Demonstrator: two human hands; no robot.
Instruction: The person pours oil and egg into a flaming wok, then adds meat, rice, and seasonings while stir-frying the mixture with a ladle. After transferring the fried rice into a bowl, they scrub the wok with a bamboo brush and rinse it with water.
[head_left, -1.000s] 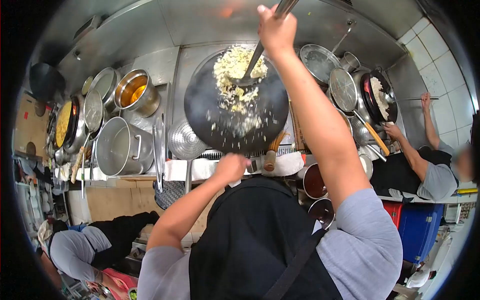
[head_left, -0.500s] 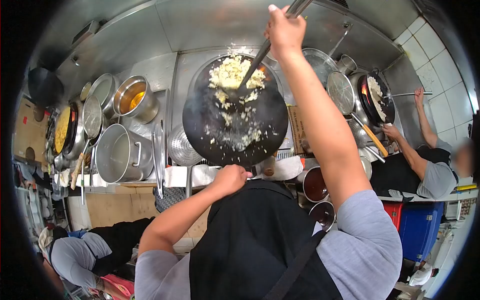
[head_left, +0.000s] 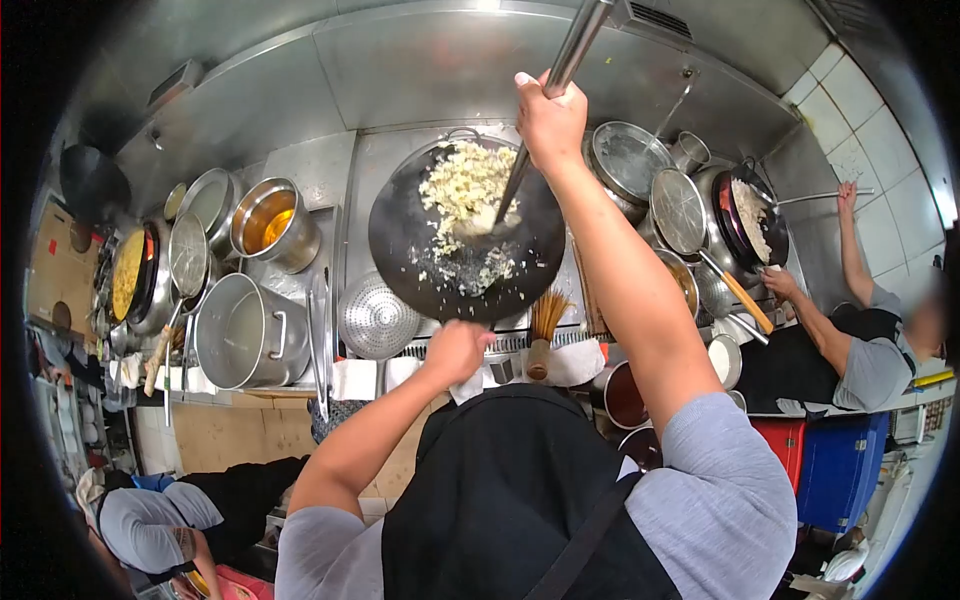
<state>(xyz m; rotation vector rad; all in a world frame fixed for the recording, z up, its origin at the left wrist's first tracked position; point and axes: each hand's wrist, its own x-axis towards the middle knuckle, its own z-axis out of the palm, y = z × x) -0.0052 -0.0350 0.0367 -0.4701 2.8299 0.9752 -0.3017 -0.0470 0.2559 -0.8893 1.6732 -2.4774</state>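
In the head view, a black wok (head_left: pixel 400 250) sits over the stove in front of me, holding loose fried rice (head_left: pixel 465 185), pale yellow and white. My left hand (head_left: pixel 458 352) is closed at the wok's near edge, gripping its handle, which the fingers mostly cover. Up high, my right hand (head_left: pixel 553 122) wraps around the metal shaft of a long wok ladle (head_left: pixel 512 185). The ladle slants down into the rice, and its head is partly buried there. A perforated skimmer (head_left: pixel 378 316) lies just left of the wok.
To the left stand a deep pot (head_left: pixel 245 330) and a pot of amber liquid (head_left: pixel 268 225). A bamboo brush (head_left: pixel 548 325) is right of my left hand. At right, a co-worker (head_left: pixel 865 340) tends another wok (head_left: pixel 745 215); another person (head_left: pixel 150 520) bends behind at lower left.
The wok has levelled and settled back onto the stove, and the tossed rice has gathered in it. My right hand has lowered and shifted slightly left with the ladle.
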